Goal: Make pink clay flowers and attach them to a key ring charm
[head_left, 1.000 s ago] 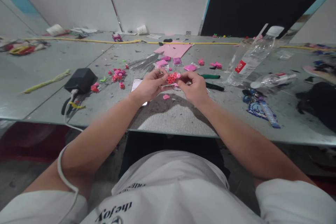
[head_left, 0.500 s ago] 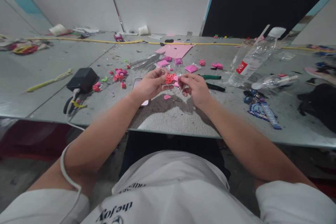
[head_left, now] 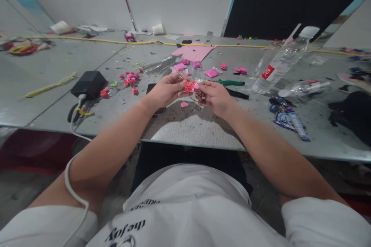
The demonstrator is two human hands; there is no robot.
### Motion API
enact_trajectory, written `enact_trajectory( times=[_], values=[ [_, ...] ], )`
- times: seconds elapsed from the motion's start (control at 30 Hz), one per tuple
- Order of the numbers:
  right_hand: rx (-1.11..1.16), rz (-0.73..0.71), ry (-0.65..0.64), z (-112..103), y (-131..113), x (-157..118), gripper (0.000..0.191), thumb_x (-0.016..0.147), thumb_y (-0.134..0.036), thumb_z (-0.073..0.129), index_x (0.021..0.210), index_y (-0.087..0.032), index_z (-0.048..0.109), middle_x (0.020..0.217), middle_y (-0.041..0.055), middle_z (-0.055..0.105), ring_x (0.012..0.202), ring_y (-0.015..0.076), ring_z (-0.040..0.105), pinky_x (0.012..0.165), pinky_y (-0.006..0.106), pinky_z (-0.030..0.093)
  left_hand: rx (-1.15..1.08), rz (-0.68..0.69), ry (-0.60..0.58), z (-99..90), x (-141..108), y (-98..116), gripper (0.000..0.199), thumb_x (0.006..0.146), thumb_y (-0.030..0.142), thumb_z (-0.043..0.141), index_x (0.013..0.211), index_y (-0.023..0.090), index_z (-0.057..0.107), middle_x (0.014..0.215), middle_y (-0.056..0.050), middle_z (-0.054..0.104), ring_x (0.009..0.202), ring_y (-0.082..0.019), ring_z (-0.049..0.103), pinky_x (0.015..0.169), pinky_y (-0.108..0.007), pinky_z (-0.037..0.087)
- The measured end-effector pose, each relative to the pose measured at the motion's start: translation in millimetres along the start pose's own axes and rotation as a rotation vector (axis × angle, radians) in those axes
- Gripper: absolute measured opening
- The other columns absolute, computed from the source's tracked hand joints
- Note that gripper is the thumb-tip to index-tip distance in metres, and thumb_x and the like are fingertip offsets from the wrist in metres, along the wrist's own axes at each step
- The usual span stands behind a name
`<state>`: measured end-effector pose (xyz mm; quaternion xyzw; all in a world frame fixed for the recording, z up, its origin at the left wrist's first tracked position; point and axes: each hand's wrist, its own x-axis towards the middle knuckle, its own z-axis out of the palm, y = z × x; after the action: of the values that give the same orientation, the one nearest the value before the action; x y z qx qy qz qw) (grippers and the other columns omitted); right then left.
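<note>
Together, left hand (head_left: 167,92) and right (head_left: 218,98) pinch flowers (head_left: 190,86).

Seen held up between the left hand (head_left: 171,90) and the right hand (head_left: 216,98): a cluster (head_left: 189,86) of small orange-red blooms (rose-like, though too small to tell petal by petal). Packed close together, with rounded tops facing up towards the camera. Pinched at one side by the left fingers, above the grey tabletop (head_left: 185,129). At the other side, touching the red blooms, a pale pink piece (head_left: 196,85), smooth-looking and small, gripped by the right fingertips. Just below, near the right fingers, thin dark wire (head_left: 198,94) bent in loose curves (ends hidden or too fine to follow).
</note>
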<state>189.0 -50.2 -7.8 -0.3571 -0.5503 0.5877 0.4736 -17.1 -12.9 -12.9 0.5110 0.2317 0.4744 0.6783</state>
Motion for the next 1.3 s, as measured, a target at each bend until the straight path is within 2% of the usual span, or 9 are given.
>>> enact_trajectory(
  times=[0.17,0.37,0.57,0.8,0.9,1.07,1.17,1.23,1.3],
  values=[
    [-0.026,-0.014,-0.001,-2.5,3.3,2.6,0.051,0.08,-0.069,0.084,0.077,-0.025,0.059,0.07,-0.0016,0.055,0.063,0.016,0.054,0.053,0.03,0.04,0.01,0.015,0.012,-0.1,-0.1,0.0,0.017,0.084,0.019,0.092,0.093,0.018,0.077,0.087,-0.001,0.075,0.079,-0.014,0.076,0.079,-0.028,0.068],
    [0.011,0.005,-0.01,-2.0,4.8,2.6,0.049,0.071,-0.063,0.093,0.082,-0.023,0.067,0.07,-0.0028,0.056,0.063,0.0136,0.053,0.052,0.027,0.038,0.023,0.033,-0.021,1.1,-0.8,0.2,0.019,0.082,0.022,0.094,0.091,0.017,0.078,0.087,-0.002,0.075,0.081,-0.015,0.076,0.079,-0.029,0.068],
    [0.001,-0.012,0.006,-2.3,4.8,2.9,0.046,0.072,-0.063,0.091,0.08,-0.024,0.068,0.066,-0.0034,0.056,0.06,0.013,0.052,0.05,0.026,0.037,0.039,0.038,-0.028,0.4,-0.7,1.5,0.023,0.079,0.026,0.097,0.091,0.018,0.078,0.085,-0.002,0.075,0.077,-0.014,0.075,0.076,-0.028,0.067],
    [-0.09,-0.1,-0.02,-5.0,7.9,3.0,0.054,0.074,-0.072,0.089,0.074,-0.023,0.066,0.061,-0.004,0.056,0.053,0.0111,0.048,0.049,0.027,0.038,0.05,0.06,-0.073,-2.0,0.6,1.5,0.032,0.074,0.033,0.101,0.092,0.018,0.079,0.086,-0.001,0.075,0.073,-0.013,0.073,0.072,-0.026,0.067],
    [-0.168,-0.155,0.018,-5.2,6.7,1.8,0.054,0.078,-0.072,0.087,0.072,-0.023,0.066,0.058,-0.0044,0.054,0.051,0.0101,0.046,0.048,0.027,0.037,0.06,0.056,-0.068,-3.4,1.6,0.7,0.035,0.073,0.033,0.101,0.094,0.017,0.078,0.087,-0.001,0.075,0.073,-0.013,0.073,0.071,-0.025,0.067],
    [-0.188,-0.172,0.128,-3.0,-1.0,-2.0,0.045,0.086,-0.061,0.082,0.069,-0.022,0.068,0.06,-0.0019,0.055,0.052,0.0111,0.05,0.047,0.027,0.039,0.086,0.048,-0.022,-5.4,3.0,0.0,0.035,0.075,0.032,0.099,0.095,0.017,0.075,0.088,-0.001,0.075,0.077,-0.014,0.075,0.074,-0.027,0.067],
    [-0.244,-0.151,0.152,-4.1,-4.2,-4.3,0.028,0.091,-0.046,0.076,0.077,-0.022,0.075,0.063,-0.0006,0.058,0.055,0.0125,0.052,0.047,0.027,0.039,0.103,0.049,-0.016,-6.2,2.8,0.2,0.033,0.077,0.03,0.098,0.095,0.017,0.074,0.088,-0.001,0.074,0.077,-0.013,0.075,0.075,-0.028,0.068],
    [-0.353,-0.194,0.154,-5.9,-5.5,-5.9,0.015,0.089,-0.034,0.072,0.085,-0.022,0.079,0.064,-0.0005,0.06,0.057,0.0133,0.052,0.05,0.028,0.041,0.109,0.053,-0.014,-6.8,2.7,0.4,0.032,0.077,0.03,0.098,0.095,0.016,0.074,0.089,-0.001,0.074,0.077,-0.013,0.074,0.075,-0.028,0.068],
    [-0.492,-0.3,0.15,-7.6,-6.2,-7.2,0.013,0.086,-0.026,0.069,0.09,-0.022,0.081,0.072,0.0011,0.065,0.063,0.0148,0.056,0.056,0.029,0.045,0.114,0.055,-0.013,-7.3,2.6,0.7,0.033,0.077,0.03,0.098,0.094,0.016,0.074,0.089,-0.001,0.074,0.078,-0.013,0.074,0.076,-0.028,0.068]
  ],
)
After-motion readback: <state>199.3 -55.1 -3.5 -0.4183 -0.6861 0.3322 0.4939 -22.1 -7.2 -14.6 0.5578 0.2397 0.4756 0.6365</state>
